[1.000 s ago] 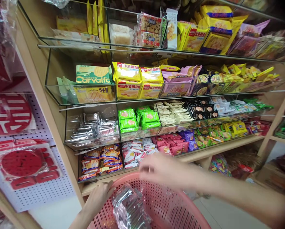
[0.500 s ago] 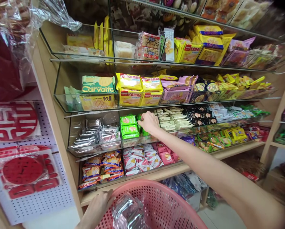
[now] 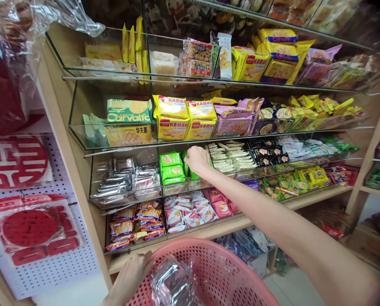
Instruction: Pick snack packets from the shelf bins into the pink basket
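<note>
My right hand (image 3: 197, 160) reaches into the third shelf row, its fingers curled down onto a green snack packet (image 3: 193, 175); the fingertips are partly hidden. Just left of it, more green snack packets (image 3: 172, 167) sit stacked in the same compartment. At the bottom of the view, my left hand (image 3: 133, 272) grips the left rim of a pink perforated plastic basket (image 3: 231, 265). Inside the basket lie silver-wrapped packets (image 3: 173, 284) in clear, shiny plastic.
Silver packets (image 3: 119, 176) fill the compartment to the left, cream sticks (image 3: 231, 157) the one to the right. Glass fronts edge each shelf. Yellow KAMAN packs (image 3: 172, 119) stand above; orange-and-blue packets (image 3: 135, 225) lie below. Red decorations (image 3: 30, 229) hang at left.
The view has shifted very slightly. My right hand remains at the green packets with its fingers curled, and my left hand stays on the basket rim.
</note>
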`<state>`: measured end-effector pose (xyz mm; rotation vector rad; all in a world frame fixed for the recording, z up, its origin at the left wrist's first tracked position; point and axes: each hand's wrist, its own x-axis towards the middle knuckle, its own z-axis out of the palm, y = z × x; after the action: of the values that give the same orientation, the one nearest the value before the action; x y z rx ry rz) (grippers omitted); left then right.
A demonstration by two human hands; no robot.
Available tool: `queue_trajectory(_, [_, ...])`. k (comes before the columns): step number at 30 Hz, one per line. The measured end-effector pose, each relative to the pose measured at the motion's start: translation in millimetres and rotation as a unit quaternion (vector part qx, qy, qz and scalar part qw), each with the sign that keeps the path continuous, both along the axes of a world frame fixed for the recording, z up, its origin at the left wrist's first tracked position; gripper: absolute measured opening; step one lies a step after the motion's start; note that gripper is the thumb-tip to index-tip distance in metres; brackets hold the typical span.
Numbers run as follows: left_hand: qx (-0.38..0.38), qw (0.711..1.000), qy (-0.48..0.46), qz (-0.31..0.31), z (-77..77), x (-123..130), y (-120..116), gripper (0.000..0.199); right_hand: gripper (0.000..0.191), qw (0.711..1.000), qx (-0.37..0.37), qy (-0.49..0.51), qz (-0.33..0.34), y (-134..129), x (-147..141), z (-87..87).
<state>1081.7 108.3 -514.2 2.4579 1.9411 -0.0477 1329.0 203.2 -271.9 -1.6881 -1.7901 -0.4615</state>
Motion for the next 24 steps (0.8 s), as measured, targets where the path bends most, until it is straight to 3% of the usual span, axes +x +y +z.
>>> queue_trajectory(6, [0.022,1.000,0.005,-0.008,-4.9,-3,0,0.030,0.021,0.999,0.038,-0.008,0.006,1,4,-5.1])
queue_trajectory(17, [0.005,1.000,0.016,0.002,2.9,2,-2,0.031,0.020,0.988,0.134,0.072,0.036,-10,29,-11.0])
queue_trajectory(24, [0.009,1.000,0.008,-0.007,-2.0,-1,-1,0.029,0.020,0.953,0.225,0.154,0.129,-38,56,-9.7])
